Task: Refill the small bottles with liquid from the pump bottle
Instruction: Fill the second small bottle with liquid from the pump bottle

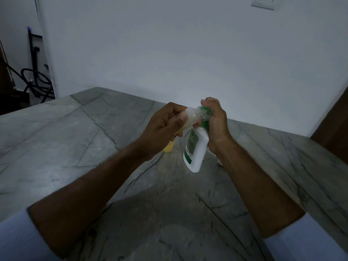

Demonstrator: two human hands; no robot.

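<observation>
My right hand [216, 125] grips the green pump head of a white pump bottle [195, 153] with a green label, held tilted above the counter. My left hand [162, 129] holds a small translucent bottle [186, 117] with yellowish liquid in it, tipped so its mouth meets the pump's nozzle. A second small yellow bottle [168, 146] stands on the counter just behind and below my left hand, mostly hidden by it.
The grey marble counter [94, 147] runs to a white wall at the back. Its left edge drops off toward a dark stand with cables [35, 80]. A brown wooden surface [331, 129] rises at the right edge. A small white object [219, 162] peeks out behind my right wrist.
</observation>
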